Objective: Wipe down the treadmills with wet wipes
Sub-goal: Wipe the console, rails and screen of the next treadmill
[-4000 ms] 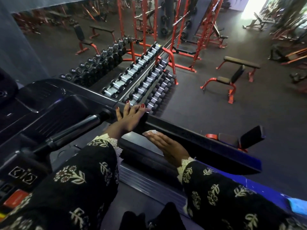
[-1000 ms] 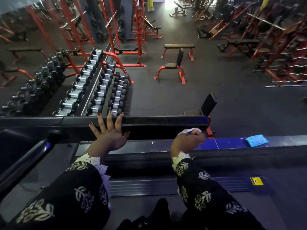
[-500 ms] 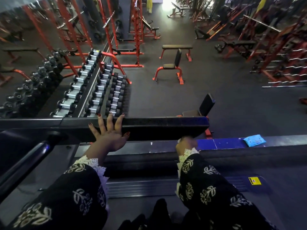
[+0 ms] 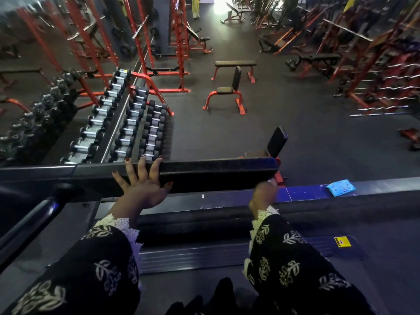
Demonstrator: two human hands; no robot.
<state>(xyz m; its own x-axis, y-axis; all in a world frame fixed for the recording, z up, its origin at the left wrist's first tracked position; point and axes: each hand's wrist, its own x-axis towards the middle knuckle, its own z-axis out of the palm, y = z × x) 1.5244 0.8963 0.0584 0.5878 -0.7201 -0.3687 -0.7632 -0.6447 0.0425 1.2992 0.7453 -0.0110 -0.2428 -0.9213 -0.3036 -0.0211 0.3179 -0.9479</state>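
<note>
Head view: left hand (image 4: 145, 188) lay spread flat on the treadmill rail (image 4: 216, 172), centre frame; right hand (image 4: 263, 194) curled at its right end, grip hidden; blue wipes pack (image 4: 341, 188) further right.

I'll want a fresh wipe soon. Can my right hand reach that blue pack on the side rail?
Probably yes. The blue pack lies on the side rail right of the right hand, nothing between, though it looks a stretch.

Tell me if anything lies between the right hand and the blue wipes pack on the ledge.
Nothing visible does. The right hand is at the end of the black rail; the wipes pack lies to its right, with only bare ledge between.
</note>
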